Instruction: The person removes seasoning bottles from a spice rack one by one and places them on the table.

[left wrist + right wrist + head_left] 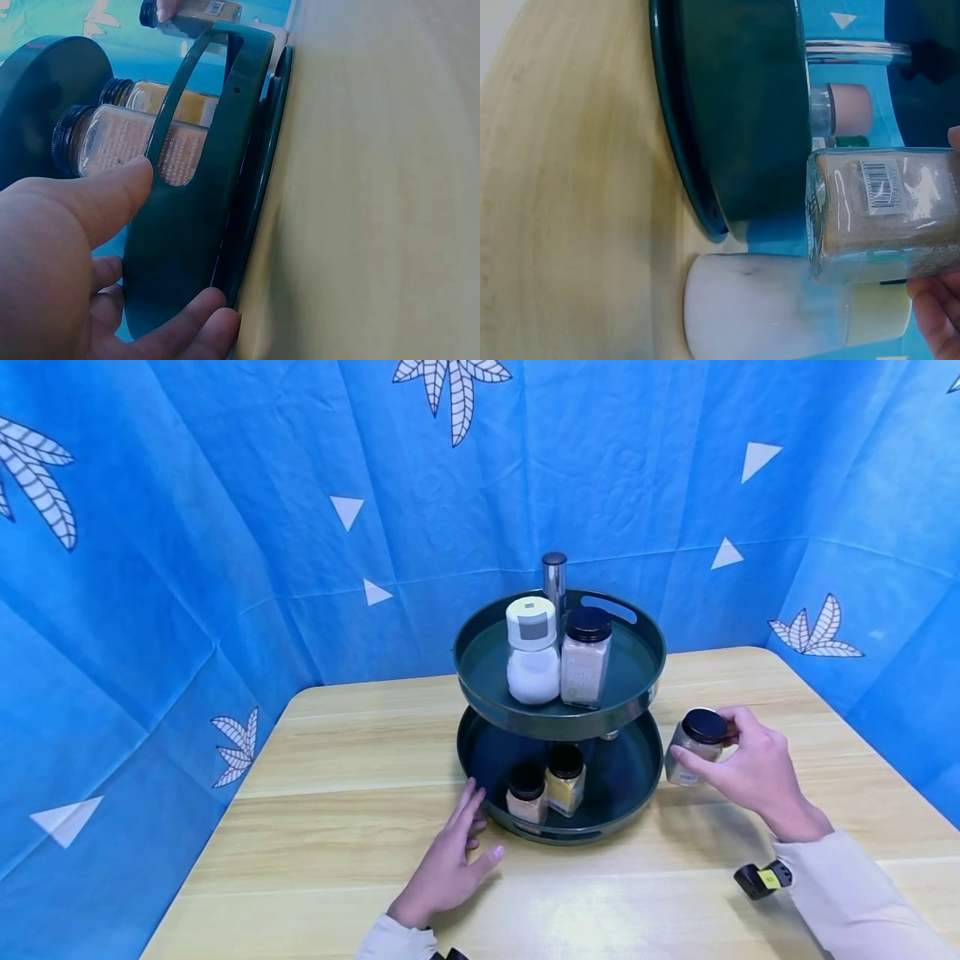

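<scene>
Pinching a black-lidded jar (pixel 688 750) around its upper part, your right-hand grip (pixel 761 772) suspends it above the desk (pixel 337 793), just right of a two-tier rack (pixel 555 724), a hold that presumably leaves the base free. Your left-hand grip (pixel 448 862), wide with fingers extended, touches the lower tray (pixel 630 777) at its near left, seemingly to steady it. Inside that tray, toward the near side, a pinkish jar (pixel 527 807) and a yellow jar (pixel 564 791) stand side by side, likely kept in by the raised rim. Overhead, the upper tray (pixel 633 652) carries a white bottle (pixel 533 675) at left and a tall jar (pixel 584 668) at right, both on the near side of the chrome post (pixel 555 581). Your right wrist view adds a pale-capped container (pixel 761 307) standing on the desk toward the rack's far right. Glare brightens the desk's light wood grain at the near side, while blue cloth (pixel 262 485) printed with leaves and white triangles encloses your workspace left, far and right.
</scene>
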`<action>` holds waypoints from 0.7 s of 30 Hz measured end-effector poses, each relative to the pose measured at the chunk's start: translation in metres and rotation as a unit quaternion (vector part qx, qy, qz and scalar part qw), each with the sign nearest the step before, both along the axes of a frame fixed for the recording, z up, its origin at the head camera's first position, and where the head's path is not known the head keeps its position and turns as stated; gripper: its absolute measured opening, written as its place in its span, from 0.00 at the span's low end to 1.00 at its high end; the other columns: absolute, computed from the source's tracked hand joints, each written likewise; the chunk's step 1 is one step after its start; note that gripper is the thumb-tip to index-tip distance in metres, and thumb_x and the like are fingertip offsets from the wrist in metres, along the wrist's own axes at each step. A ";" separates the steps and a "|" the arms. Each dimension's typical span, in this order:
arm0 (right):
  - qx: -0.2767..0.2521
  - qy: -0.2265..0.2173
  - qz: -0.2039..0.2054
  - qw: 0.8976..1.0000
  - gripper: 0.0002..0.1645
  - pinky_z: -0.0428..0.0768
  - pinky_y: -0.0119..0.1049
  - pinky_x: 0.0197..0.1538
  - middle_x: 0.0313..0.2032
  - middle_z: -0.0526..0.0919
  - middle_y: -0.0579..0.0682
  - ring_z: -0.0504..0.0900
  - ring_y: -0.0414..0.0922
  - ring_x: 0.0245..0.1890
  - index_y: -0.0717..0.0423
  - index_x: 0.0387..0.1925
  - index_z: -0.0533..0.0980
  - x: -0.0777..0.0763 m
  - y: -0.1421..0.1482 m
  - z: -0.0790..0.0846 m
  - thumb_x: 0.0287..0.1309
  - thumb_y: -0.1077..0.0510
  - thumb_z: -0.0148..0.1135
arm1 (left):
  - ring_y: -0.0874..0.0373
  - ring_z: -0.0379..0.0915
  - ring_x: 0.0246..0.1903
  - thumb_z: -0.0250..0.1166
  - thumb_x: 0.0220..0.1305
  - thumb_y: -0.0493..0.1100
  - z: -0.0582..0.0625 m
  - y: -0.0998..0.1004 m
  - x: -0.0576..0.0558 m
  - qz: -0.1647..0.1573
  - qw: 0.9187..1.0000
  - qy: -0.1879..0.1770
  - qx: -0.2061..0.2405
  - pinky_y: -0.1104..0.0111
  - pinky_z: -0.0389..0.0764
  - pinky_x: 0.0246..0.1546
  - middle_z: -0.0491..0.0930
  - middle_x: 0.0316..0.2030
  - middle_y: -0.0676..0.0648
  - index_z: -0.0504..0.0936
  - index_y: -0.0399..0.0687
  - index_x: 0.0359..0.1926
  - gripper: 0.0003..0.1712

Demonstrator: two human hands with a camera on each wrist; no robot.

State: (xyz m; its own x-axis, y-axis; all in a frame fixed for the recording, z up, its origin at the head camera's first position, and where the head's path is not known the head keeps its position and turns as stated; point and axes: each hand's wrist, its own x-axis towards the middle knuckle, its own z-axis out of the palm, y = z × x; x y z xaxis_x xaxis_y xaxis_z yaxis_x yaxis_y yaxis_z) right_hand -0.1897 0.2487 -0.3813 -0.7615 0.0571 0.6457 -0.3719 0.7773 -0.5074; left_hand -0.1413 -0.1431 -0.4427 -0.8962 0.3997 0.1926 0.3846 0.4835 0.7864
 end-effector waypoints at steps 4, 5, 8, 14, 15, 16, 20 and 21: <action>0.003 -0.008 0.006 1.000 0.34 0.72 0.40 0.24 0.28 0.82 0.61 0.79 0.56 0.27 0.65 0.38 0.71 0.001 0.001 -0.003 0.29 0.56 0.80 | 0.45 0.69 0.58 0.61 0.66 0.46 0.000 0.000 0.000 0.000 1.000 0.001 0.003 0.54 0.78 0.51 0.37 0.75 0.42 0.47 0.43 0.73 0.43; 0.004 -0.009 0.007 1.000 0.34 0.73 0.40 0.24 0.28 0.82 0.61 0.79 0.56 0.27 0.65 0.38 0.71 0.001 0.001 -0.004 0.29 0.56 0.80 | 0.45 0.69 0.57 0.61 0.65 0.46 -0.001 0.000 0.000 0.000 1.000 0.000 0.005 0.54 0.78 0.51 0.37 0.75 0.42 0.47 0.43 0.73 0.43; 0.006 -0.008 0.009 1.000 0.34 0.73 0.39 0.24 0.28 0.82 0.61 0.80 0.56 0.27 0.65 0.38 0.71 0.001 0.002 -0.006 0.29 0.56 0.80 | 0.46 0.70 0.56 0.61 0.65 0.46 -0.001 0.000 -0.001 -0.001 1.000 -0.004 0.011 0.54 0.78 0.51 0.37 0.75 0.43 0.48 0.45 0.73 0.43; 0.010 -0.016 0.003 1.000 0.34 0.73 0.41 0.24 0.28 0.82 0.63 0.80 0.57 0.27 0.65 0.38 0.71 0.002 0.004 -0.010 0.29 0.56 0.80 | 0.48 0.73 0.53 0.62 0.65 0.46 -0.001 0.000 -0.001 0.001 1.000 -0.008 0.018 0.54 0.78 0.50 0.37 0.75 0.43 0.48 0.49 0.73 0.43; 0.009 -0.020 0.002 1.000 0.34 0.73 0.41 0.24 0.28 0.82 0.63 0.80 0.57 0.27 0.65 0.38 0.71 0.003 0.004 -0.011 0.29 0.55 0.80 | 0.48 0.73 0.53 0.62 0.65 0.45 0.000 0.001 0.000 0.002 1.000 -0.008 0.018 0.53 0.78 0.50 0.37 0.75 0.43 0.48 0.49 0.73 0.43; 0.010 -0.025 0.000 1.000 0.34 0.73 0.42 0.24 0.29 0.82 0.63 0.80 0.58 0.27 0.65 0.38 0.70 0.003 0.004 -0.011 0.30 0.55 0.80 | 0.48 0.73 0.53 0.62 0.64 0.45 0.001 0.001 0.001 0.004 1.000 -0.008 0.018 0.53 0.78 0.50 0.37 0.75 0.42 0.48 0.48 0.73 0.43; 0.011 -0.045 -0.004 0.999 0.35 0.74 0.44 0.25 0.30 0.82 0.66 0.80 0.59 0.28 0.66 0.38 0.70 0.005 0.004 -0.012 0.32 0.52 0.80 | 0.44 0.73 0.51 0.62 0.63 0.38 0.014 0.005 0.006 0.008 1.000 -0.013 0.024 0.50 0.78 0.50 0.39 0.74 0.38 0.50 0.41 0.72 0.42; 0.011 -0.049 -0.004 0.999 0.35 0.74 0.44 0.26 0.30 0.82 0.66 0.80 0.59 0.29 0.66 0.39 0.70 0.005 0.004 -0.012 0.32 0.52 0.79 | 0.43 0.73 0.51 0.62 0.63 0.37 0.018 0.006 0.008 0.008 1.000 -0.014 0.026 0.49 0.77 0.50 0.39 0.74 0.36 0.50 0.39 0.71 0.41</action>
State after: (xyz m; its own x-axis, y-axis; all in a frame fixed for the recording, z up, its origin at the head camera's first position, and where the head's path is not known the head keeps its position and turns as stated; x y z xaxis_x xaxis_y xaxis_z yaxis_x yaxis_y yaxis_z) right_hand -0.1843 0.2528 -0.3933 -0.8202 0.0496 0.5699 -0.3161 0.7910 -0.5238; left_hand -0.1333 -0.1372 -0.4243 -0.9076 0.3761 0.1864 0.3542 0.4478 0.8210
